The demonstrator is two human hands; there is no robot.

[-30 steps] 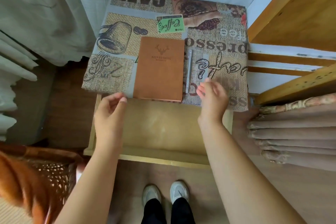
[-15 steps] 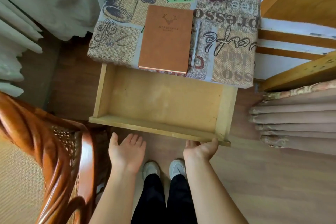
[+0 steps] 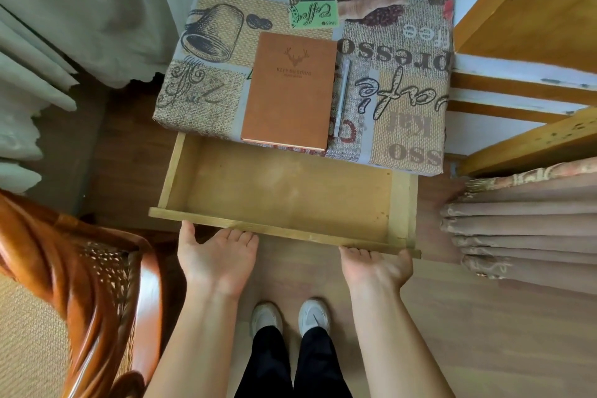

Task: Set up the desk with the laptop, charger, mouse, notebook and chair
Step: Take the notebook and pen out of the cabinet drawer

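Both hands sit at the front rail of the open drawer [image 3: 284,191], lower middle of frame. Left hand [image 3: 216,255]: palm up, fingers tucked under the rail's left part, thumb beside it; a loose hook, not a clench. Right hand [image 3: 376,266]: fingers curled under the rail near its right end, thumb at the corner. Neither holds a loose object; each grip is on the rail only.

Key relation: the rail's long axis runs left-right across the frame, slightly tilted down to the right, and the hands bracket it at roughly even spacing. The drawer's travel is up-frame, under the table [image 3: 416,97]. Likely next move is an even two-hand push; an uneven push could rack the drawer on its slides.

The drawer is bare light wood, a shallow rectangular box with a plywood-like bottom, nothing visible inside.

The notebook [image 3: 289,90] lies flat on the table at centre frame, straight up-frame from the hands, long axis pointing away from the person, near edge close to the table's front edge. Brown leather-look cover with an embossed stag head. The pen [image 3: 341,97], slim and pale, lies parallel just right of it. The tablecloth is coarse burlap-look print with coffee motifs.

The chair [image 3: 90,268], glossy carved wood with a woven cane panel, is at lower left, nearer the left hand. Laptop, charger and mouse are not in view.
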